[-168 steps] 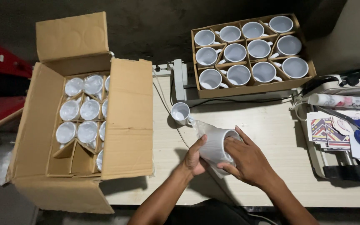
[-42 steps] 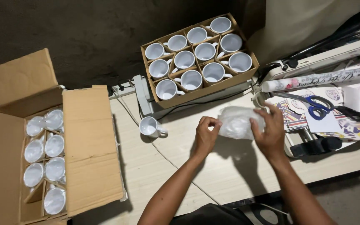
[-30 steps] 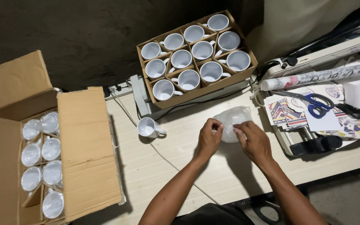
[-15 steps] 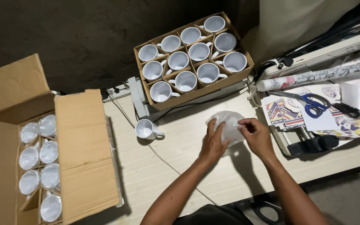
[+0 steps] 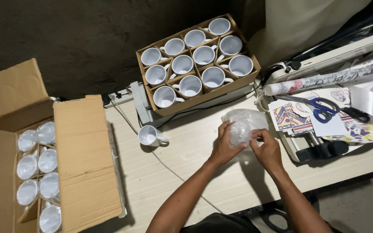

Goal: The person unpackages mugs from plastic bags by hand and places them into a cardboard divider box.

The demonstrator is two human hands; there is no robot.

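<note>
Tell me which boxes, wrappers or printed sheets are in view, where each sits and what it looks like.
Clear plastic wrapper: crumpled, held in left hand and right hand.
Open brown carton: far left, holding plastic-wrapped mugs.
Divided cardboard tray: table's back edge, white mugs inside.
Printed sheets: right, colourful patterns, under blue-handled scissors.

Now gripping crumpled clear plastic wrap (image 5: pixel 243 126) instead of the bare mug held earlier; left hand (image 5: pixel 224 146) cupping it from below, right hand (image 5: pixel 267 149) pinching its lower edge, shifting further right along the table (image 5: pixel 186 172).
</note>
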